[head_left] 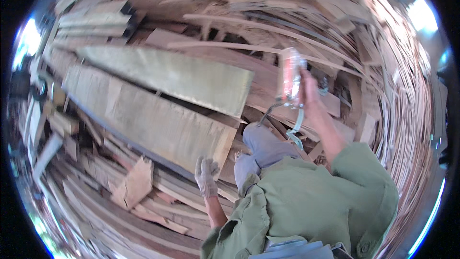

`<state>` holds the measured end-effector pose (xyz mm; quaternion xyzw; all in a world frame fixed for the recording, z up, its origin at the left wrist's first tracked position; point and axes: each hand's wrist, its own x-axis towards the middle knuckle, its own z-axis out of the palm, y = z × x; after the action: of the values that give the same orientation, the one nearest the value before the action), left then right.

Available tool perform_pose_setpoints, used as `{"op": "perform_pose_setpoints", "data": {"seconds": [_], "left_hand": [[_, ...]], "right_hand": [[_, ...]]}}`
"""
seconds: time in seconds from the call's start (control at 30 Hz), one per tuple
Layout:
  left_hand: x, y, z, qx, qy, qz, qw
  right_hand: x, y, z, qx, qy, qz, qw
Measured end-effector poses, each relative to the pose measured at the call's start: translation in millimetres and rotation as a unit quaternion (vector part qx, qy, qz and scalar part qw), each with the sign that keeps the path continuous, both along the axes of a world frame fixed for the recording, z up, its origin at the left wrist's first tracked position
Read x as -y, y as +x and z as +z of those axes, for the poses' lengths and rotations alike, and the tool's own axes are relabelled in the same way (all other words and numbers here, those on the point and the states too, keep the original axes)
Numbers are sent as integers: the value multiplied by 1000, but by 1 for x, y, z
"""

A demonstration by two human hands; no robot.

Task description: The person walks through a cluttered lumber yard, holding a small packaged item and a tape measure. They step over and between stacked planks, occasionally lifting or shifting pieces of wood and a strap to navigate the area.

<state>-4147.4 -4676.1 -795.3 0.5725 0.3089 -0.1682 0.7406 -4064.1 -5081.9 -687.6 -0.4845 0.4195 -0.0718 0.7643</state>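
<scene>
I've got the right hand [307, 91] up on the right side of my view, fingers clamped around a red-and-silver boxy device [290, 76], and that's where my eye goes first. The device stands nearly upright in the grip, well above the bent knee, with motion blur smearing its details. From its lower end a dark cord [269, 113] drops toward the knee, and just beside it a pale blue-green strap [296, 132] dangles in a loose twist.

Over to the left hand [207, 170], wearing a pale glove: it's low, at the near end of a wide lower board [158, 117]. I see its fingers slightly bent, but I can't tell whether they close on the board's edge or merely hover over it.

Above that board lies a second one, the upper board [172, 76], pale and tapering toward the left, a narrow dark gap between the two. The device sits to the right of both, clear of their ends.

I'm looking down past a green shirt [311, 196] and grey trousers [268, 146]. Below the boards I pick out a broken wood piece [134, 184] on the pile; beyond them, long thin strips [268, 29] lie across heaped timber, and stacked beams [93, 21] fill the upper left.
</scene>
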Motion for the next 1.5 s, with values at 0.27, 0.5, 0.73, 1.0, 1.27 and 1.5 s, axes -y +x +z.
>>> {"op": "perform_pose_setpoints", "data": {"seconds": [0.27,0.5,0.73,1.0,1.27,1.5], "left_hand": [[43,51,-42,-68,-52,15,996],[124,112,-74,-136,20,-50,989],[212,172,-107,-163,9,-56,985],[239,184,-143,-224,34,-68,972],[241,187,-145,-251,18,-32,967],[242,172,-158,-227,30,-79,970]], "right_hand": [[141,120,-60,91,-60,3,994],[300,337,-97,61,-186,20,980],[413,506,-168,57,-35,19,998],[489,613,-217,-17,-150,30,988],[549,659,-260,-51,-104,137,984],[465,587,-214,-76,-698,58,709]]}}
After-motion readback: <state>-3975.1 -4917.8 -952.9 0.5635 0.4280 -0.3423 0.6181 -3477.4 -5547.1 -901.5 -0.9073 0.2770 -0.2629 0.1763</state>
